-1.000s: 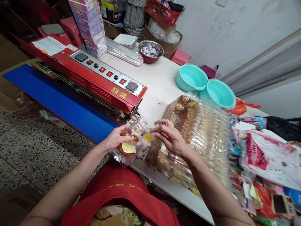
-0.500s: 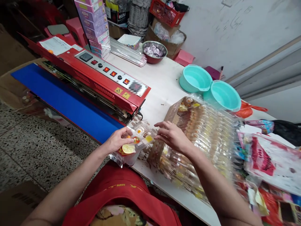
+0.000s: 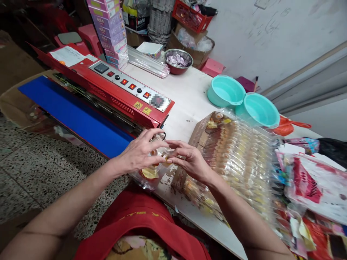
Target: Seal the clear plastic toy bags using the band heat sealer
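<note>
A clear plastic bag (image 3: pixel 148 177) with small toy food pieces inside lies at the table's front edge, by the end of the red machine. My left hand (image 3: pixel 138 153) reaches across its upper part, thumb and fingers closed around the far edge. Opposite it, my right hand (image 3: pixel 187 159) pinches the bag's right end between thumb and fingertips. The two hands' fingertips nearly meet, covering much of the bag. Just right of them, a cardboard box (image 3: pixel 199 131) holds rows of similar clear packs (image 3: pixel 233 155).
A red sealing machine (image 3: pixel 119 97) with a blue belt (image 3: pixel 76 115) runs along the left. Two turquoise basins (image 3: pixel 226 90) stand behind the box. Farther back are a metal bowl (image 3: pixel 178 61) of sachets and a stack of purple boxes (image 3: pixel 112 32). Plastic bags (image 3: pixel 320 184) crowd the right.
My left hand has shifted up and right over the bag. My right hand, apart from it before, has come left and grips its end.
</note>
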`<state>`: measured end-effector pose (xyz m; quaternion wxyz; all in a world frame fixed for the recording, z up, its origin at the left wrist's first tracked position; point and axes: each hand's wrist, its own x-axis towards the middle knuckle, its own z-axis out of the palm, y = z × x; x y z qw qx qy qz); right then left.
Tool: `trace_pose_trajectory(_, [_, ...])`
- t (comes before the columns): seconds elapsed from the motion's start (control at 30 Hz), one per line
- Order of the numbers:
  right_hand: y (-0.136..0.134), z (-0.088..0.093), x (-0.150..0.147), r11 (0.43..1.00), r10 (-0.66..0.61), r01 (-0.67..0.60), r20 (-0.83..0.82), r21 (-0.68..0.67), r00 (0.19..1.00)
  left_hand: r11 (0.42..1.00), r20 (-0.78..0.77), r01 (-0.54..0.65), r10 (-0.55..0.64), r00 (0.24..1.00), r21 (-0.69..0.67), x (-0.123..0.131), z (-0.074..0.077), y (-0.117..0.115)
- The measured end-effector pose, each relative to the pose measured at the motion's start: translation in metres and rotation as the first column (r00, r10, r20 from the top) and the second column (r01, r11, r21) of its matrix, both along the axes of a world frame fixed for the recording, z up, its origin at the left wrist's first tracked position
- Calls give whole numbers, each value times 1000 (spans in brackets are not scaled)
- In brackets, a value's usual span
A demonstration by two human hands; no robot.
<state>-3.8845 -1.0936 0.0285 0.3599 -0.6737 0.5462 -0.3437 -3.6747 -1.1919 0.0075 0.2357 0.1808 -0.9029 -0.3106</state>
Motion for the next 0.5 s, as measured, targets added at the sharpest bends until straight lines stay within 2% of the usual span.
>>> trace_pose_trajectory(0.07, [0,7,3,998,61,-63,-64,-25,996,984,128,106,-88,988,-144,4,16,-12])
trace_pose_trajectory(0.17, [1,8,2,995,79,-89,-206,-40,975,952,285,130,-48,957,-277,17,25,-20])
trace_pose_trajectory(0.27, [2,4,0,998,30,-51,-419,-38,907,909,377,75,94,922,-409,29,24,-15])
trace_pose_trajectory(0.37, [2,-1,1,1000,-14,8,-563,-13,826,870,369,-17,226,901,-493,32,19,-2])
trace_pose_trajectory(0.43, [2,-4,2,1000,-25,27,-589,-6,807,867,326,-92,279,903,-490,32,13,5])
trace_pose_trajectory(0.5, [0,-7,3,1000,-26,18,-574,-20,818,888,278,-154,295,914,-434,30,5,9])
